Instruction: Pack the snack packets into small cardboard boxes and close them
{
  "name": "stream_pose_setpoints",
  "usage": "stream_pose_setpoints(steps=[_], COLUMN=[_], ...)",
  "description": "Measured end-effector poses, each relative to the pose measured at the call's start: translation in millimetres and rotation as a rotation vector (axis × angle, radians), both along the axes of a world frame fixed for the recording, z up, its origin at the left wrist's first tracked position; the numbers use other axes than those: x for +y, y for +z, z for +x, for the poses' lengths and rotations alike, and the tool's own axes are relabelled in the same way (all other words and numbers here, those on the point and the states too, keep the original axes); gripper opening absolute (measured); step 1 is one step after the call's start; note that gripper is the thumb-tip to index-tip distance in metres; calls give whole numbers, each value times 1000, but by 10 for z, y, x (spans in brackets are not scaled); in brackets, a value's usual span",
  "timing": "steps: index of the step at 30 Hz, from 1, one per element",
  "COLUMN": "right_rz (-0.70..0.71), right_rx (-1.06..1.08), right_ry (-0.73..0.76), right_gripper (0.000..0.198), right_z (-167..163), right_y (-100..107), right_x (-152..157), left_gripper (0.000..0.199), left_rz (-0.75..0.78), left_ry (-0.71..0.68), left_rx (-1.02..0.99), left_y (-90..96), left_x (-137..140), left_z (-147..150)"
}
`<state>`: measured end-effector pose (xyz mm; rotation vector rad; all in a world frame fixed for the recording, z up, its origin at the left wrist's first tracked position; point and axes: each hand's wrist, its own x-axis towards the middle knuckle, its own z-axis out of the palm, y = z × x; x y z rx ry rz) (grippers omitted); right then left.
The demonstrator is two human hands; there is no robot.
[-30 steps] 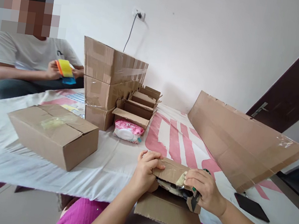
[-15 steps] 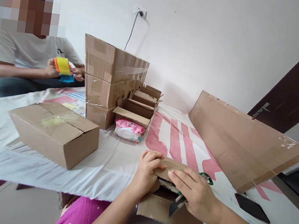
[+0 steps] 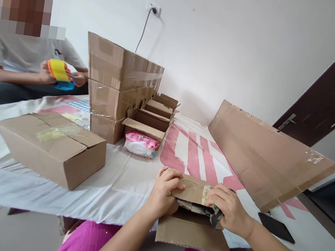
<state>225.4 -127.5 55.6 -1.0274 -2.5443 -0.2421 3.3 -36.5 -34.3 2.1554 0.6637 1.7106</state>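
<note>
Head view, left to right, shows a seated co-worker (image 3: 13, 55), a taped carton (image 3: 50, 143) and stacked boxes (image 3: 106, 62) on pink-and-white cloth (image 3: 125, 186), the left hand (image 3: 166, 188) clasping an open box (image 3: 195, 186) at the cloth's near edge, the right hand (image 3: 230, 211) grasping its other end with a dark-bladed tool (image 3: 215, 220), a cardboard panel (image 3: 265, 155) and a dark door (image 3: 329, 89).

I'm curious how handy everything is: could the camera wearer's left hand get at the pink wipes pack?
Probably yes: nothing seems to stand between the left hand and the pink wipes pack. But the hand grips the opened cardboard box, so it would likely need to let go first.
</note>
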Motion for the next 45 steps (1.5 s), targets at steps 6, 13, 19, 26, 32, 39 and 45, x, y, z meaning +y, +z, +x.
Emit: stream_pose_setpoints(steps=[6,13,19,26,32,39,45], right_rz=[-136,-158,-201,-276,-353,-333,-325], right_rx=[120,224,285,385,527,555,615], right_ry=[-72,-116,-133,-247,-431,-564,-680], right_gripper=[29,25,22,12,13,17,15], right_z=[141,257,361,390,398,397,283], right_y=[-12,-34,-68,-51,-58,-46,-33], right_x=[0,10,53,95,148,184,210], left_gripper=[29,29,26,26,24,24,24], left_rz=[22,67,75,82,76,72,68], left_ry=[0,13,-5,-16,-20,-11,-3], left_rx=[-9,-2,-24,-28,-35,-23,-30], left_y=[-10,26,32,16,5,21,25], left_x=[7,9,12,24,20,7,-3], left_z=[25,22,28,45,52,40,43])
